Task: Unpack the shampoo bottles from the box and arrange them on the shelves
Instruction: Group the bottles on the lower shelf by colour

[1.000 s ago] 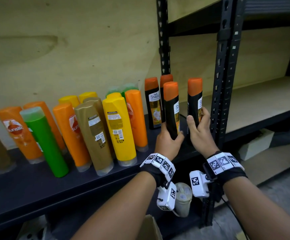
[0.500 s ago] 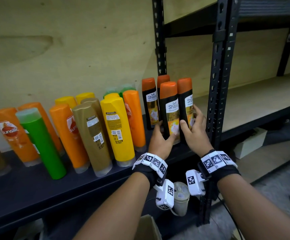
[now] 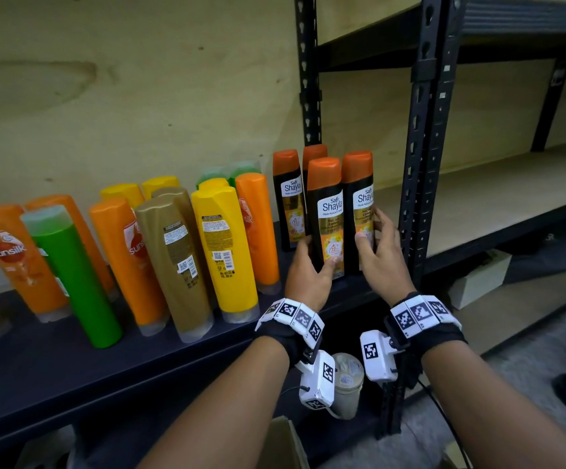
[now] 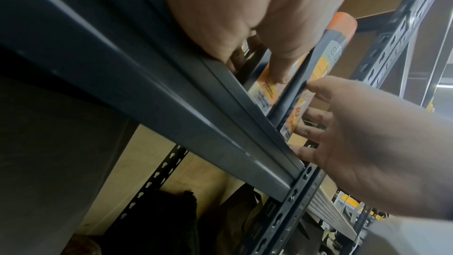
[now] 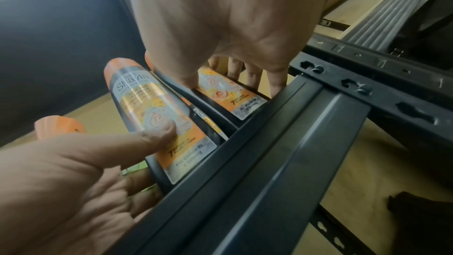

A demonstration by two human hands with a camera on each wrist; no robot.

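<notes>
Two black Safi Shayla shampoo bottles with orange caps stand upright side by side near the front edge of the dark shelf (image 3: pixel 38 367). My left hand (image 3: pixel 315 262) holds the left bottle (image 3: pixel 325 214) low down, thumb on its label and fingers round its left side. My right hand (image 3: pixel 373 231) holds the right bottle (image 3: pixel 359 198) the same way, fingers along its right side. The right wrist view shows the left bottle (image 5: pixel 157 123) under my left thumb and the right bottle (image 5: pixel 228 92) under my right hand (image 5: pixel 220 26). Both labels face me.
Two more black bottles (image 3: pixel 286 198) stand just behind. Orange, green, gold and yellow bottles (image 3: pixel 220 248) fill the shelf to the left. A black upright post (image 3: pixel 423 164) rises close to my right hand. A cardboard box flap (image 3: pixel 285 445) and a plastic cup (image 3: pixel 347 384) lie below.
Both hands have lowered the two bottles onto the shelf and turned their labels to the front. The bottles now stand close together in front of the other two black ones.
</notes>
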